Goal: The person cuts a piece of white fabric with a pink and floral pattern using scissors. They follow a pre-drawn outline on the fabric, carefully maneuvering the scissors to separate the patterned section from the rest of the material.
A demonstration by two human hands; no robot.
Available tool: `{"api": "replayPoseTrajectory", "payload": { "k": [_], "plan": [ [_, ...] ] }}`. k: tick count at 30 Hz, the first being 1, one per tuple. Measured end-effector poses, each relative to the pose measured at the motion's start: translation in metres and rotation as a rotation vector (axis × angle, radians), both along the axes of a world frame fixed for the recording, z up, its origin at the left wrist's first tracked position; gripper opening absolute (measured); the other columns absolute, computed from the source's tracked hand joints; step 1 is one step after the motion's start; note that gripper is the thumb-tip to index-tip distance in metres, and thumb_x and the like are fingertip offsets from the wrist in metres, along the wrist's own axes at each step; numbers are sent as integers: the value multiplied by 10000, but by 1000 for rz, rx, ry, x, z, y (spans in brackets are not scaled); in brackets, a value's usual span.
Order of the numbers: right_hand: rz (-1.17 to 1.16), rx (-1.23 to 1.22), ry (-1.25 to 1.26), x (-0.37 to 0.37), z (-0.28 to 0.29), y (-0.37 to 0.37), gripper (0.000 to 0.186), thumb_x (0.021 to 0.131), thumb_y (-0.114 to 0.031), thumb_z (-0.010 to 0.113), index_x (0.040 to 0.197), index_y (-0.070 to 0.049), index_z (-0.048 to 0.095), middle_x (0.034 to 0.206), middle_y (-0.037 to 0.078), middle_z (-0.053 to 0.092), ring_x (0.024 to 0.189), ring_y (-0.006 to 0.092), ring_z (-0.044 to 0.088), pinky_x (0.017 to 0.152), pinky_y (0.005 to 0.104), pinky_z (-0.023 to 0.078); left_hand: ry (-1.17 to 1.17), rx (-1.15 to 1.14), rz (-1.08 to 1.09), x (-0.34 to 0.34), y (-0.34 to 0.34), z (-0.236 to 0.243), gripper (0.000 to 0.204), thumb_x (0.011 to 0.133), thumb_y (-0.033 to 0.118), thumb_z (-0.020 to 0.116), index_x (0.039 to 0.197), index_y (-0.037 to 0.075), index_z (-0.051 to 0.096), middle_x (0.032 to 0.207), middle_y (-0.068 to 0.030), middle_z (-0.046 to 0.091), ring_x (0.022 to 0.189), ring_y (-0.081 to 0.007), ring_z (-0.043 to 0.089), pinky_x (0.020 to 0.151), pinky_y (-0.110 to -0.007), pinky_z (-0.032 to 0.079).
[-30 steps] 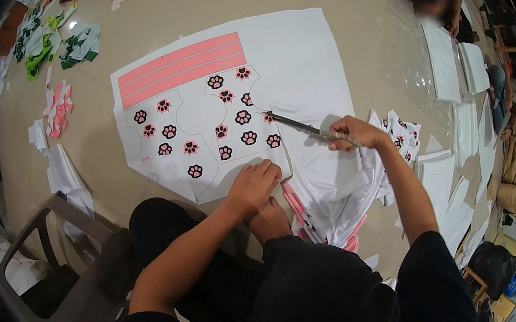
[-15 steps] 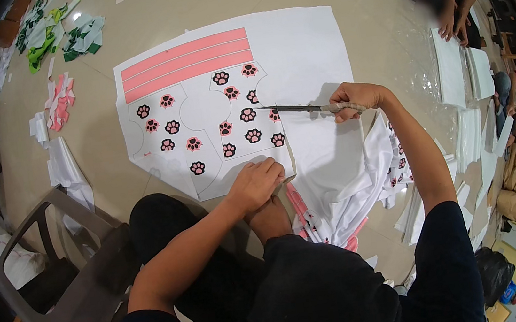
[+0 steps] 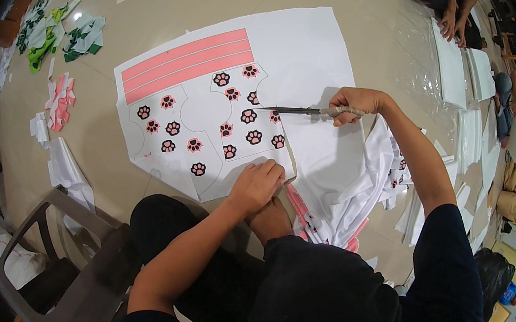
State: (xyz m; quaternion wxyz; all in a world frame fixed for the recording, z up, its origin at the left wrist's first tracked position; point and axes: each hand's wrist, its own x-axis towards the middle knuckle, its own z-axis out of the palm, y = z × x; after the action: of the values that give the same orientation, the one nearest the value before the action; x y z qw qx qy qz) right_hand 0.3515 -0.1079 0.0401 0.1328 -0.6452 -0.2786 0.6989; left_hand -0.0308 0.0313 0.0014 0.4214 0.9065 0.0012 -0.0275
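Observation:
A white fabric sheet [image 3: 307,39] printed with pink bars [image 3: 184,57] and outlined pieces bearing black-and-pink paw prints [image 3: 248,116] lies on the floor. My right hand [image 3: 351,104] grips long scissors [image 3: 300,109] with a wrapped handle; their blades point left, at the right outline of the middle piece, where a slit runs down to the lower edge. My left hand [image 3: 260,180] presses the sheet's lower edge with fingers bent together, just above my bare foot [image 3: 268,217]. Crumpled white and pink cloth [image 3: 347,201] lies below the scissors.
A grey plastic chair [image 3: 71,242] stands at lower left. Green scraps [image 3: 41,46] and pink scraps [image 3: 61,101] lie at left. At upper right another person's hands [image 3: 454,27] are on white stacks [image 3: 450,73] beside clear plastic. Bags [image 3: 514,200] crowd the right edge.
My right hand has moved up and swung the scissors from slanting to nearly level. My left hand stays on the edge. The other person's hands have come down onto the white stack.

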Motion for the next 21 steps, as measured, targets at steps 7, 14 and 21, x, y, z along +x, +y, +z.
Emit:
{"api": "replayPoseTrajectory", "payload": {
  "k": [7, 14, 21],
  "plan": [
    [-36, 17, 13, -3, -3, -7, 281, 876, -258, 910, 827, -77, 700, 717, -47, 621, 589, 62, 557, 544, 236, 461, 6, 13, -5, 0, 0, 2, 106, 1008, 183, 677, 1068, 109, 630, 1035, -53, 617, 952, -280, 655, 842, -433, 508],
    [-81, 33, 36, -11, -10, -18, 278, 894, -196, 898, 805, -71, 666, 689, -54, 588, 560, 57, 539, 517, 237, 444, 2, 1, 0, 0, 0, 1, 97, 1009, 172, 677, 1063, 111, 624, 1037, -54, 618, 945, -282, 656, 842, -434, 507],
    [-159, 47, 38, -24, -10, -27, 268, 904, -179, 874, 787, -77, 656, 676, -56, 582, 554, 53, 543, 519, 236, 444, 13, -5, 11, -1, -1, 1, 103, 1004, 164, 689, 1070, 117, 625, 1050, -49, 626, 956, -280, 662, 850, -439, 508]
  ]
}}
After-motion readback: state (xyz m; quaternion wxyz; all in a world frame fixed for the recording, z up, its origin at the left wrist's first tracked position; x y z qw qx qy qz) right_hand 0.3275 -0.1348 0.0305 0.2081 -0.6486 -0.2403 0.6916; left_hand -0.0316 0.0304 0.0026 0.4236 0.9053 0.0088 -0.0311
